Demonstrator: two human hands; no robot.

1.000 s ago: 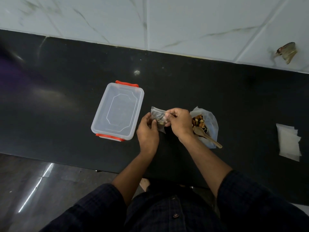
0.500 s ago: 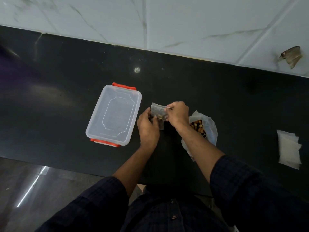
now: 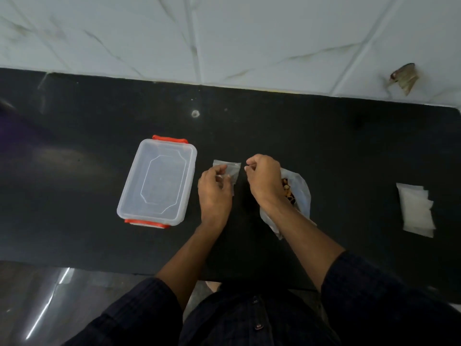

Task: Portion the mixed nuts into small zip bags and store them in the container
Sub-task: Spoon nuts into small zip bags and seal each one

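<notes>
Clear plastic zip bag is staying with our left hand now, pinched by thumb and fingers up near its top edge, hanging just above the black counter. What's new: half a second ago both hands were working along the top of that bag together, and now our right hand is coming off it. It's sitting just beside the bag's right corner, fingers curled in, and as far as we can tell it's gripping nothing, though the fingertips are small in the shot so don't quote us.

We're reading that as the seal being finished, or close to it. Can't actually see if the zip strip is pressed all the way, and the bag's contents are hard to make out from here.

So the portion is probably ready to go into the container, which is waiting just to the left of our left hand with its red clips at both ends. It looks like nothing's in it yet, so we're guessing this is an early portion.

Bulk nut bag is sitting open under our right wrist, nuts showing. Stack of spare zip bags is lying well off to the right.
</notes>
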